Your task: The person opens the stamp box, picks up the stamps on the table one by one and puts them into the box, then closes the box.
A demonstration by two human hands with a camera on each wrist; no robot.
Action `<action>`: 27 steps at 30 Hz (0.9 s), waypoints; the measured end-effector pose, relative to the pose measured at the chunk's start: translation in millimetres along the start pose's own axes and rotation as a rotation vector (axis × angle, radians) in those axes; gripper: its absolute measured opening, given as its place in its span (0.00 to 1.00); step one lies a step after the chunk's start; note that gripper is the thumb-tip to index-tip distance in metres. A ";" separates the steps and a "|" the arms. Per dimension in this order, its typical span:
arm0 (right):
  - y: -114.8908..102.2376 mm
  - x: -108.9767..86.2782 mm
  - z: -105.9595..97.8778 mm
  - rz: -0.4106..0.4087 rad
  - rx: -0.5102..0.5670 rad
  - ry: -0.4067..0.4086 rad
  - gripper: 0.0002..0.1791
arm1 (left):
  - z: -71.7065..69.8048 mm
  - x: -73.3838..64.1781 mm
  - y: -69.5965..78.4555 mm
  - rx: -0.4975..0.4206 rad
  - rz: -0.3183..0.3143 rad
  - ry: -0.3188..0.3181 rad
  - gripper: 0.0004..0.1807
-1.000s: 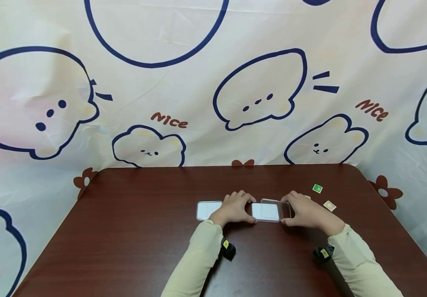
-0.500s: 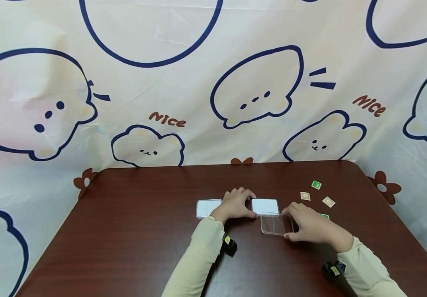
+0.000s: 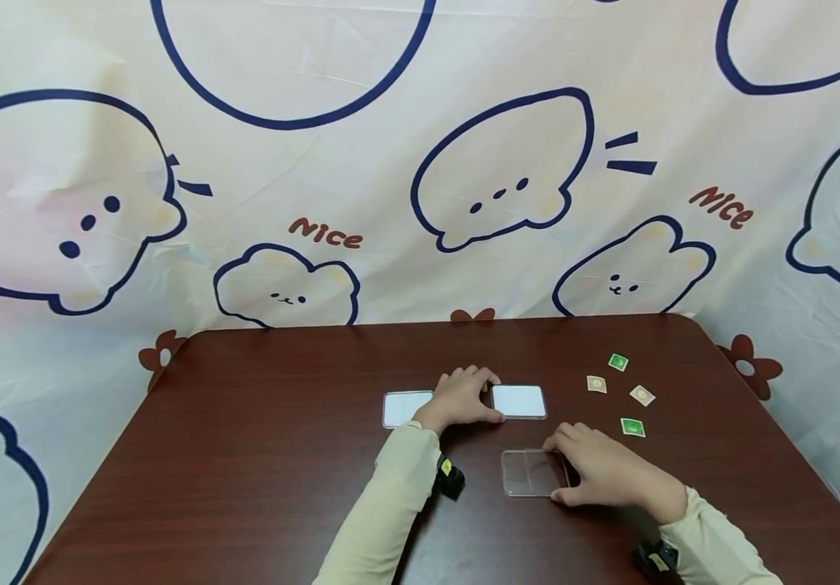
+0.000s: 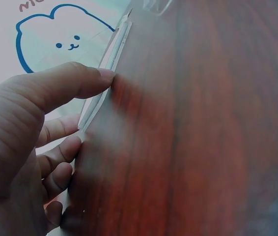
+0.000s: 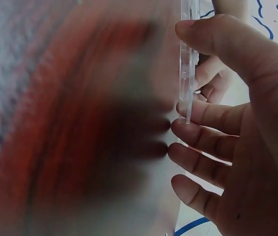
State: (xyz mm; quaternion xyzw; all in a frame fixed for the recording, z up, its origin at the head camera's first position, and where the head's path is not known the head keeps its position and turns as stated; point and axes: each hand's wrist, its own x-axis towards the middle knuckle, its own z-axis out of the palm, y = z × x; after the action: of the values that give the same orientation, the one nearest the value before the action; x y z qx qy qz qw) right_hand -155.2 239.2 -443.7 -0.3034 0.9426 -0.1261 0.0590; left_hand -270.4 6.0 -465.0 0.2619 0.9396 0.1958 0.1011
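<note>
Head view: the left hand [image 3: 461,400] pinches the left end of a clear-edged white slab [image 3: 519,402]; another white slab [image 3: 405,408] lies just left of that grip. Nearer the person, the right hand [image 3: 603,473] grips the right end of a clear box [image 3: 528,474], thumb on its near edge, fingertips [image 3: 562,431] on the far one. Small green and beige squares [image 3: 633,427] sit beyond and right of that grip.

- The left hand [image 4: 13,128] pinches a flat white case [image 4: 115,49] with a clear rim between thumb and index finger.
- The case stands out against the edge of the reddish-brown tabletop [image 4: 208,123], where a pale cloth [image 4: 92,39] begins.
- The cloth bears a blue-outlined animal face [image 4: 68,46] and cut-off red lettering [image 4: 30,5].
- Beyond the case's far end, a clear plastic piece [image 4: 157,6] shows partly.
</note>
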 end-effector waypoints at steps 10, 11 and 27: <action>-2.5 -1.8 4.2 -0.035 -0.034 0.029 0.26 | -2.2 1.3 -0.3 0.000 -0.011 -0.003 0.32; -2.9 -2.3 4.8 -0.038 -0.042 0.034 0.27 | -2.4 1.2 -0.3 0.001 -0.012 -0.002 0.32; -5.8 -5.0 4.5 0.010 -0.024 0.021 0.37 | -12.1 -3.8 -1.9 -0.167 -0.012 -0.056 0.35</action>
State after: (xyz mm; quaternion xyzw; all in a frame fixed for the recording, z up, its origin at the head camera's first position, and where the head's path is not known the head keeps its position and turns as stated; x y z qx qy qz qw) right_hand -147.1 236.7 -446.3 -0.2981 0.9461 -0.1177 0.0461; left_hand -271.6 -1.4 -454.5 0.2522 0.9184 0.2653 0.1499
